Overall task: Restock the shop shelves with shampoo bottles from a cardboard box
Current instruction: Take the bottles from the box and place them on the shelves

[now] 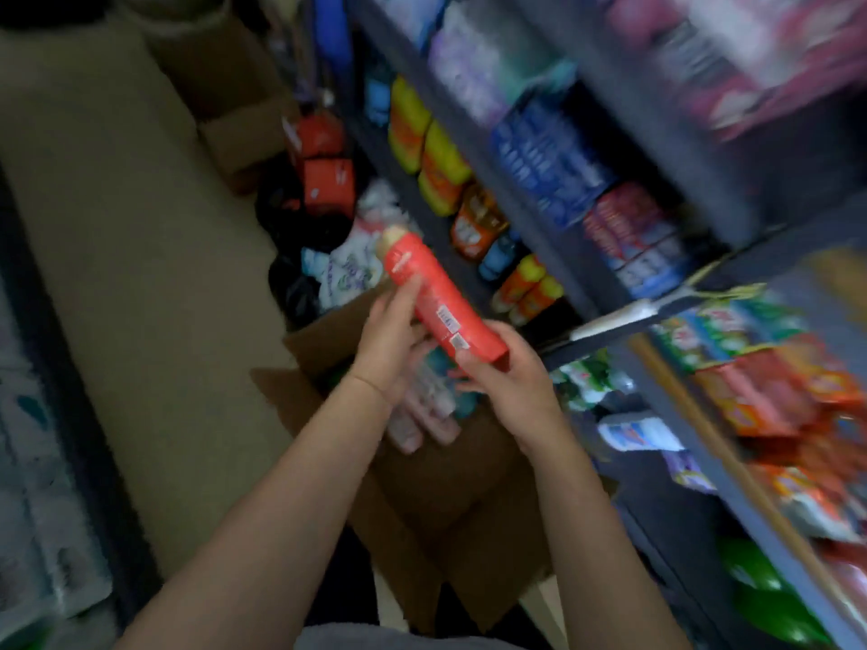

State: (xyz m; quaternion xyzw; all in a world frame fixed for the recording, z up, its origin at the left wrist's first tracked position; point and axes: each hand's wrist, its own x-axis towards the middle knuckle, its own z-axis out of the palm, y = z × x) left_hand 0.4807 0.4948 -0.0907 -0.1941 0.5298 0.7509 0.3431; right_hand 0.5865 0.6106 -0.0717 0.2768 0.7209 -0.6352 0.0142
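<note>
From the head camera, both hands hold one red shampoo bottle (438,302) in the air above an open cardboard box (450,485) that stands on the floor (140,274). The bottle lies tilted, its pale gold cap (393,237) pointing up and away to the left, its flat base low and to the right. The left hand (391,342) grips the bottle about its middle from the left side, fingers (408,293) curled against the red body. The right hand (509,375) grasps the base end, thumb over the lower edge and fingers wrapped beneath.

Inside the box, under the hands, lie more bottles (424,415), pale pink and teal, though blur hides their details. The box's flaps stand open, one rising behind the left hand.

To the right runs a dark shelf unit (516,218), its front edges slanting across the view. On it stand yellow and orange bottles (438,171), blue packets (549,157) and, nearer the right edge, red and green packets (750,377); all are smeared by motion. Beyond the box, against the foot of the shelves, sit black bags (286,213), white printed packs (349,269) and a red carton (328,183).
</note>
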